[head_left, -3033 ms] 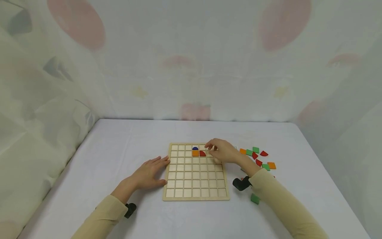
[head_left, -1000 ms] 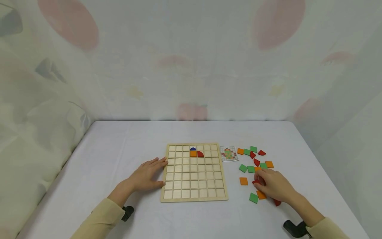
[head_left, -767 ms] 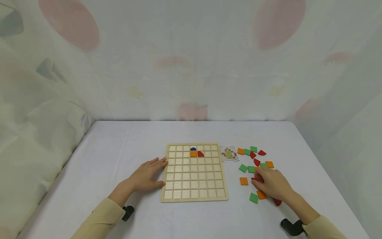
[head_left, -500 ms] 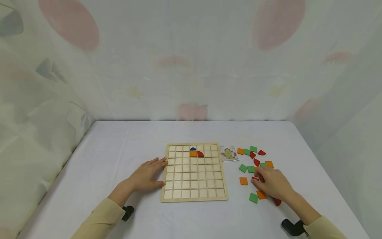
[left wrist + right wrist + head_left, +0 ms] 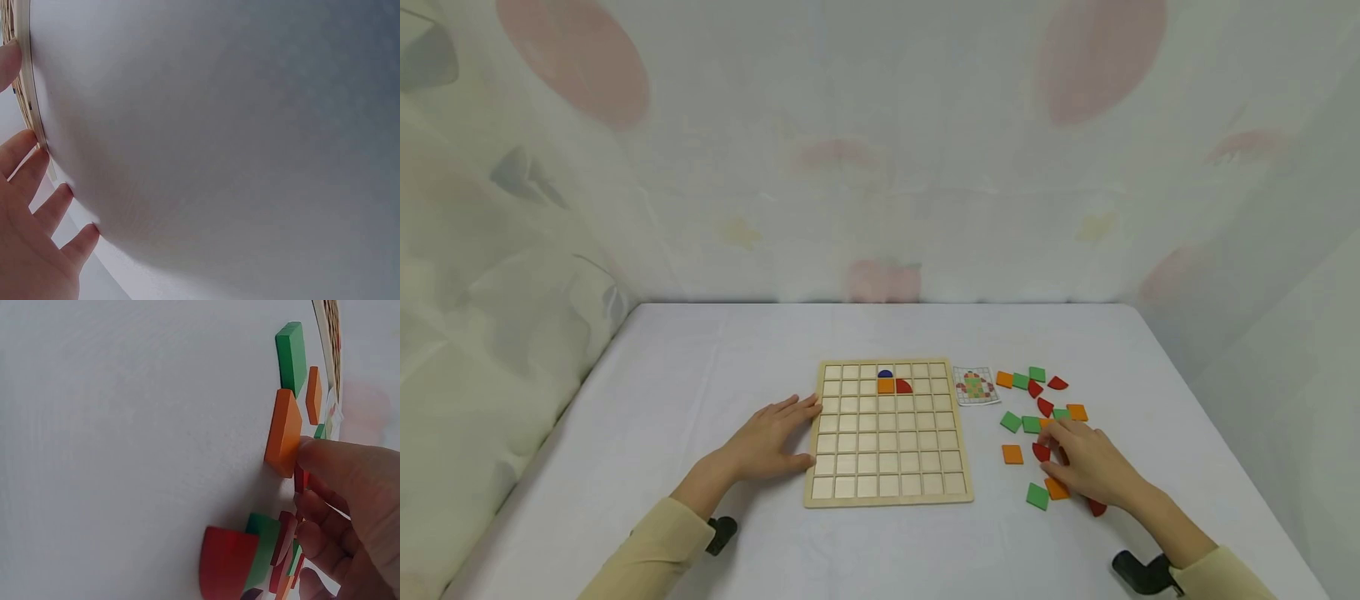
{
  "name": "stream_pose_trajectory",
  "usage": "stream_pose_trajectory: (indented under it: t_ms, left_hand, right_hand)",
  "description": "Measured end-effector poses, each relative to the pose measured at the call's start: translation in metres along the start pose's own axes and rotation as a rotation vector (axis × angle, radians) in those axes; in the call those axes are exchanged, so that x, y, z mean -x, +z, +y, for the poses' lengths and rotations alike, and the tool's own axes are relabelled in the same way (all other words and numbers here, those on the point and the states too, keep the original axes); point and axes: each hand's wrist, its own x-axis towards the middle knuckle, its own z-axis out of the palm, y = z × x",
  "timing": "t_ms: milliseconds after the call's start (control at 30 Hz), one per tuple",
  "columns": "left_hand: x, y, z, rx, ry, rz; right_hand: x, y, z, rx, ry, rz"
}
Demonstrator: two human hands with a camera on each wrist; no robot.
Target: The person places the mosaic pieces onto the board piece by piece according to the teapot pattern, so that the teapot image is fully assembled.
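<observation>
Head view: a red piece (image 5: 1041, 452) lies right of the board (image 5: 887, 502), by the bent right hand (image 5: 1092, 465), pinched or not I cannot tell; the left hand (image 5: 771, 440), spread wide, touches the board. The piece looks light and hard, best held by its sides

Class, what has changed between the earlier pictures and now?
The right grip moved from over the board rightward and down in the head view, to the loose pieces; any hold is unclear. The board's three pieces and the left grip at its edge stayed.
</observation>
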Motion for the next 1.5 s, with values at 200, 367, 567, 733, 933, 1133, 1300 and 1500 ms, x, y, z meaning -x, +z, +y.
stream_pose_trajectory:
  t_ms: [200,367,567,733,933,1133,1300,1500]
  left_hand:
    - [0.001,-0.001,0.001,-0.002,0.011,0.010]
    - [0.001,-0.001,0.001,-0.004,0.014,0.011]
    - [0.001,-0.001,-0.001,0.001,-0.001,-0.002]
    - [0.001,-0.001,-0.001,0.000,0.002,0.006]
    - [0.001,-0.002,0.000,-0.002,0.004,0.010]
    - [0.000,0.000,0.000,-0.003,0.009,0.008]
    - [-0.001,0.000,0.001,-0.002,0.002,0.002]
    - [-0.002,0.000,0.001,0.004,-0.016,-0.011]
  right_hand:
    - [0.001,0.003,0.000,0.025,-0.011,0.025]
    - [0.002,0.004,0.000,0.017,-0.029,0.051]
    - [0.001,0.003,-0.002,-0.008,-0.038,0.049]
    - [-0.004,0.001,-0.007,-0.031,-0.053,0.052]
    - [-0.015,-0.001,-0.016,-0.055,-0.090,0.074]
    - [-0.030,0.000,-0.026,-0.075,-0.145,0.133]
    - [-0.044,0.001,-0.036,-0.102,-0.142,0.130]
    - [-0.065,0.001,-0.052,-0.138,-0.171,0.120]
